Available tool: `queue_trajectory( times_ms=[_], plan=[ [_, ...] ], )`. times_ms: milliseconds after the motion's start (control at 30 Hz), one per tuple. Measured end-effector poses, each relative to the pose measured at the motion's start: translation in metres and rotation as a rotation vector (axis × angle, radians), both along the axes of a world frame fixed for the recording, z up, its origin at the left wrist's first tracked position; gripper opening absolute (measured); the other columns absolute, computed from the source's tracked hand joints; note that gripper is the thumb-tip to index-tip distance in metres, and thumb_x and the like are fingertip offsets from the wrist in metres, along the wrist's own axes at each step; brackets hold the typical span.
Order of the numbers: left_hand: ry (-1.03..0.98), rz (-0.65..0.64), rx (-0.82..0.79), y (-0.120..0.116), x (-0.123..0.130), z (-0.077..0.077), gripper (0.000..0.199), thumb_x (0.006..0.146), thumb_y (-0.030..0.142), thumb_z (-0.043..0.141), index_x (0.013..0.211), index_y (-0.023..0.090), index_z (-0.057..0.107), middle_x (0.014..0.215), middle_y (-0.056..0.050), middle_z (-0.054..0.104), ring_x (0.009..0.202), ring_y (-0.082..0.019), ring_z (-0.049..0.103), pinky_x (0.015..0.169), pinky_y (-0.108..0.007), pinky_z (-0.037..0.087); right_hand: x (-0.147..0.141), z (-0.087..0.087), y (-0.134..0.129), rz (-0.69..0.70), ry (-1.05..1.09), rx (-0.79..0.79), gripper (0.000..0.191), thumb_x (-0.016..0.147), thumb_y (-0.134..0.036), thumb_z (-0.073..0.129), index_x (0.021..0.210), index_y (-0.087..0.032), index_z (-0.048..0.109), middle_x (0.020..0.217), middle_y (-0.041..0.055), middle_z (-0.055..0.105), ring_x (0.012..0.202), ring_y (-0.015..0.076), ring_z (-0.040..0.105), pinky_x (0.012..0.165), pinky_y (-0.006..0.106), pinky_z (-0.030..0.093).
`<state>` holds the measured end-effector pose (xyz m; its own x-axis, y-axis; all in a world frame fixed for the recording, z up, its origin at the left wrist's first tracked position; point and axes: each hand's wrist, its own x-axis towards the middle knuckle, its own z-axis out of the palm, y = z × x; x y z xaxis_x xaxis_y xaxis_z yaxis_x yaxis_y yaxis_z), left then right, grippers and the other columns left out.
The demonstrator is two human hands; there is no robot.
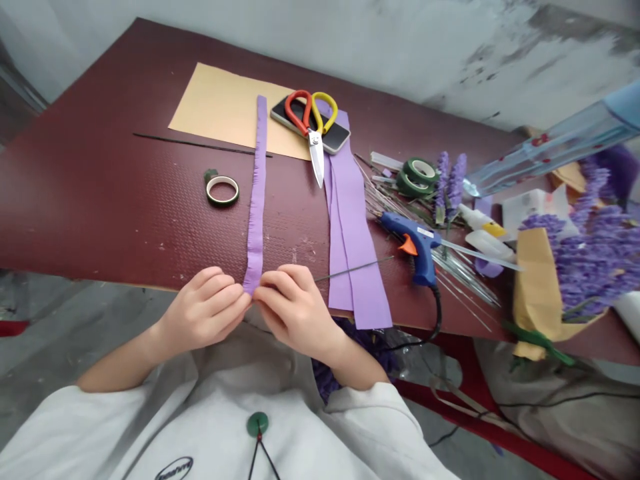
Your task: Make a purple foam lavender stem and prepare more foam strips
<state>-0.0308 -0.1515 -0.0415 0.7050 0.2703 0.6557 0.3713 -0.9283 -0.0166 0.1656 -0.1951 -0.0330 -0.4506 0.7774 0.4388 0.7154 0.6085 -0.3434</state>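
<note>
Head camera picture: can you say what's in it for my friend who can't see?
A person's left hand and right hand pinch the near end of a fringed purple strip by a dark red table. Farther back, scissors rest on a phone; a tape roll lies left of the strip, a glue gun and purple flowers to the right.

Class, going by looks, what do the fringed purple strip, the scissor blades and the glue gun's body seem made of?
Fringed purple strip: probably matte paper; thin, finely snipped edge.
Scissor blades: probably polished steel, silvery and bright.
Glue gun's body: likely moulded plastic, satin, smooth and blue.
</note>
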Motion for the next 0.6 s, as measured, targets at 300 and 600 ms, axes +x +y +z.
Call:
queue_trajectory(
  times_ms=[300, 600],
  plan=[
    [-0.001, -0.082, 0.039, 0.000, -0.011, -0.019, 0.013, 0.085, 0.009, 0.054, 0.092, 0.015, 0.064, 0.083, -0.007, 0.070, 0.083, -0.018, 0.063, 0.080, -0.038, 0.056, -0.004, 0.016, 0.011, -0.010, 0.010, -0.305, 0.015, 0.089, -0.021, 0.046, 0.084, -0.018, 0.060, 0.092, 0.0060, 0.061, 0.091, 0.0193, 0.045, 0.079, 0.037, 0.037],
    [-0.038, -0.017, -0.025, -0.003, -0.006, -0.013, 0.016, 0.078, 0.010, 0.065, 0.092, 0.016, 0.063, 0.080, -0.005, 0.069, 0.079, -0.017, 0.063, 0.076, -0.035, 0.056, -0.002, 0.013, 0.012, 0.008, 0.010, -0.260, 0.018, 0.092, -0.023, 0.045, 0.084, -0.018, 0.061, 0.090, 0.0050, 0.062, 0.089, 0.0183, 0.046, 0.077, 0.035, 0.036]
  ],
)
